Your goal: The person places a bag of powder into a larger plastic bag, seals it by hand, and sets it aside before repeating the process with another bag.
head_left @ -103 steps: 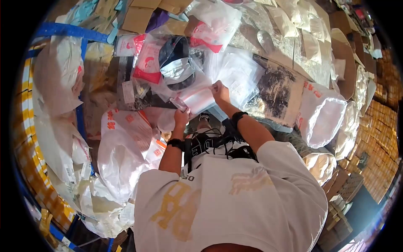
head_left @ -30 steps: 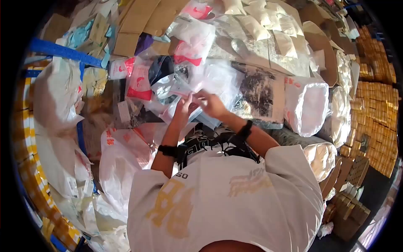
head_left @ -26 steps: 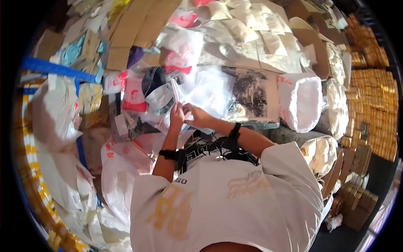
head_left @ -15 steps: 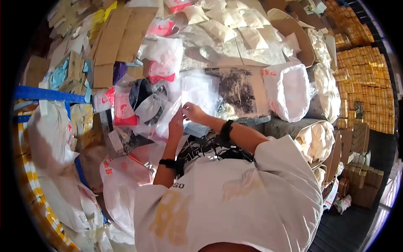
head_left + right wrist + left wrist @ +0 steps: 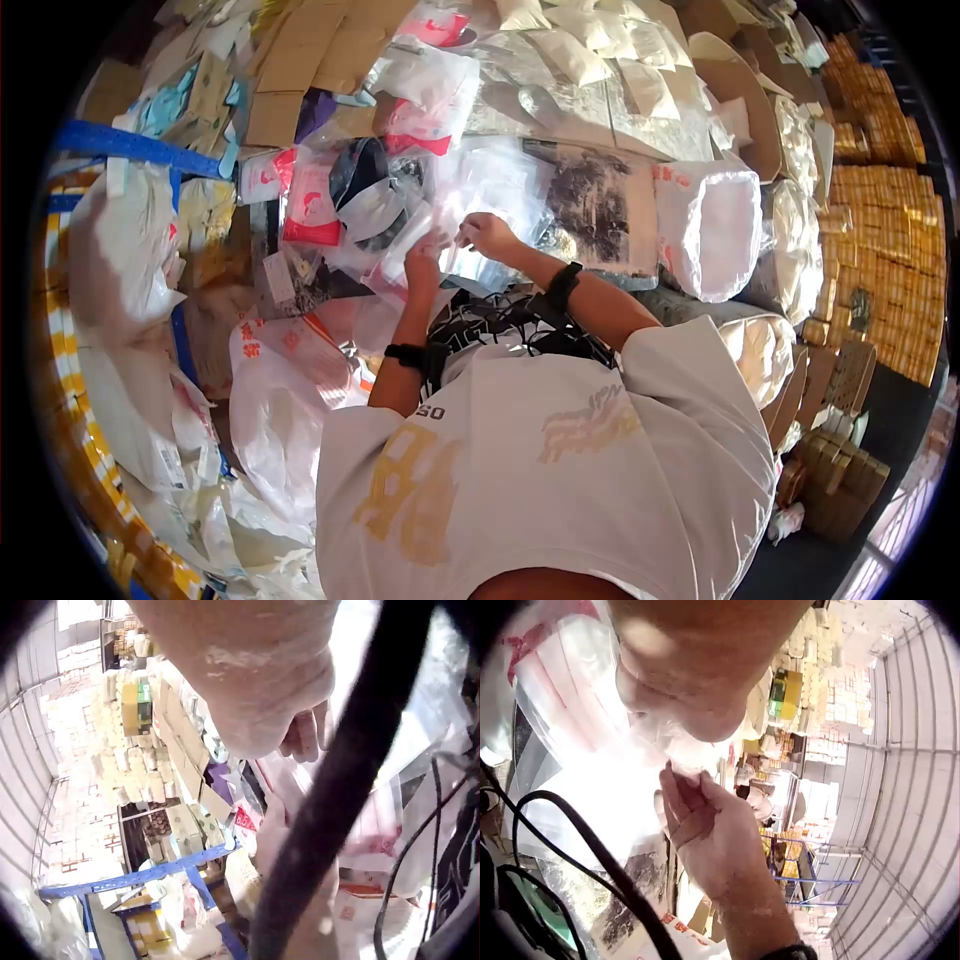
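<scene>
In the head view my left hand (image 5: pixel 422 262) grips a clear plastic bag (image 5: pixel 405 236) with red lines. The same red-lined plastic (image 5: pixel 562 694) appears in the left wrist view, and again as red-lined plastic (image 5: pixel 371 817) in the right wrist view. Just right of the left hand is my right hand (image 5: pixel 492 238), its fingers bent. Seen from the left wrist, this right hand (image 5: pixel 709 825) has its thumb and fingertips gathered at a whitish edge of plastic; glare there means I cannot tell whether it pinches it. Bright loose clear bags (image 5: pixel 495 180) lie beyond the hands.
A dark round item in clear plastic (image 5: pixel 365 195) and red-and-white packets (image 5: pixel 313 205) lie to the left. A dusty dark board (image 5: pixel 600 205) and an upright white sack (image 5: pixel 708 230) stand right. Blue rack bars (image 5: pixel 140 145) and a large white bag (image 5: pixel 275 400) flank the left side.
Earlier, both hands held the red-lined plastic out between them, then it was tipped upright. Since half a second ago, the right hand has moved right, slightly away from the left hand.
</scene>
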A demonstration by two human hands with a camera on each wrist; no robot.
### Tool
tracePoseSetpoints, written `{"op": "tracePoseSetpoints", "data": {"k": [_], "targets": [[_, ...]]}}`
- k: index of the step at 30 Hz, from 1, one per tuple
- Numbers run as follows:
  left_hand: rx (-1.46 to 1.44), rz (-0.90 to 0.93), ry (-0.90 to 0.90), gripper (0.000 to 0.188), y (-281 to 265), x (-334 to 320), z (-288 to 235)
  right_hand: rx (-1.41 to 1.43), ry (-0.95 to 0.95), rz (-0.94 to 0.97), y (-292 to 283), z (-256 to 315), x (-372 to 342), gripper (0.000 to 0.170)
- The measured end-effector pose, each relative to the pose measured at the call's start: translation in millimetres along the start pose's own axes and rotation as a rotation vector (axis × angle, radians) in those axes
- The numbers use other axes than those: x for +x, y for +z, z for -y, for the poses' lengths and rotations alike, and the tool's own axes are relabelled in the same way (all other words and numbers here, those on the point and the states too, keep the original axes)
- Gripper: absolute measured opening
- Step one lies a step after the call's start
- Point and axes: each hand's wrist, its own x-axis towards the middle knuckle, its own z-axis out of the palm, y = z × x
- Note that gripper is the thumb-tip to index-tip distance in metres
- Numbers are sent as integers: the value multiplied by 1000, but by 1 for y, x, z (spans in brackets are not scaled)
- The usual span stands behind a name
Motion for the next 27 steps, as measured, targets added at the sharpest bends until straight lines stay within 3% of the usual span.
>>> {"op": "tracePoseSetpoints", "data": {"k": [1, 3, 6, 9, 10, 11, 12, 15, 18, 22, 27], "targets": [[-147, -76, -116, 33, -8, 4, -3, -45, -16, -30, -4, -4, 4, 25], [-90, -242, -56, 33, -40, 28, 33, -155, -63, -70, -18, -1, 1, 25], [693, -593, 66, 29, -48, 41, 19, -118, -59, -100, -37, 0, -2, 26], [928, -754, 618, 29, -20, 19, -31, -173, -100, -136, -47, 5, -3, 28], [796, -563, 674, 35, -6, 9, -47, -192, -120, -142, -48, 6, -1, 27], [541, -305, 597, 36, 10, 4, -52, -206, -133, -147, -48, 7, -2, 27], [521, -62, 487, 37, 21, -2, -65, -201, -150, -142, -47, 12, -5, 27], [379, 151, 291, 35, 50, -13, -66, -163, -216, -117, -43, 30, -14, 25], [203, 98, 160, 29, 67, -25, -86, -228, -323, -104, -46, 44, -28, 21], [370, 107, 293, 26, 72, -47, -122, -41, -405, -75, -51, 79, -62, 19], [301, 240, 276, 24, 81, -58, -151, -71, -520, -73, -68, 89, -75, 24]]}}
